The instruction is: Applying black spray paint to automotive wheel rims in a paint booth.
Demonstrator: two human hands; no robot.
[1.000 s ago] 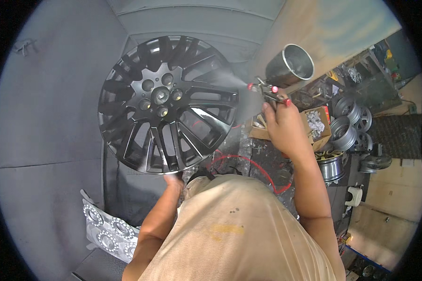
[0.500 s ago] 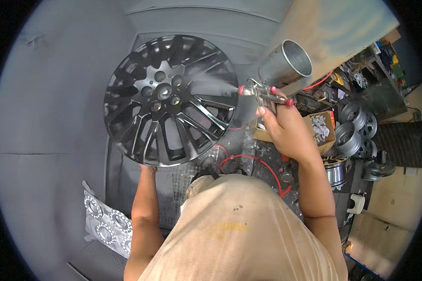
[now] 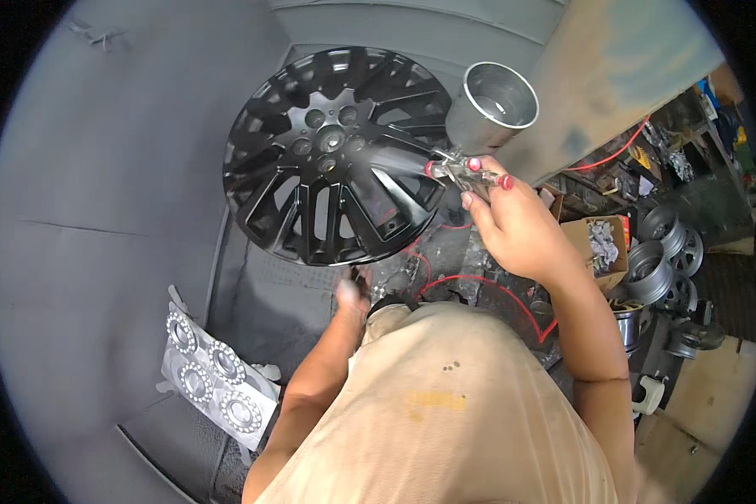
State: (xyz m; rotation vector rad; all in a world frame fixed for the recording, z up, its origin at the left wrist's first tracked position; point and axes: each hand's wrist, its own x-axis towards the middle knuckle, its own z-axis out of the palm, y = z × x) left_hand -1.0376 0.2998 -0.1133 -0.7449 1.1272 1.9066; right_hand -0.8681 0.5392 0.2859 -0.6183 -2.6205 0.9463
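A black multi-spoke car wheel rim (image 3: 323,197) stands in front of me, face tilted up toward me. Closed around the grip of a spray gun (image 3: 462,170) is my right hand (image 3: 517,231), just off the rim's right edge. The gun has red knobs and a large metal cup (image 3: 489,130) on top. A pale mist spreads from its nozzle across the right-hand spokes. My left hand (image 3: 353,292) is just under the rim's lower edge; its fingers are blurred and dark, so their grip cannot be made out.
At lower left, several silver ring-shaped parts (image 3: 195,382) lie on a pale sheet. A red hose (image 3: 487,281) curls over the dark floor. To the right are a cardboard box (image 3: 617,267) of crumpled material, stacked silver rims (image 3: 649,270) and cluttered shelves. Grey walls (image 3: 118,252) enclose the left.
My left hand has come out from under the rim and moved right. The rim has turned slightly and sits higher and farther right in view. The spray continues, with the gun's cup tipped differently.
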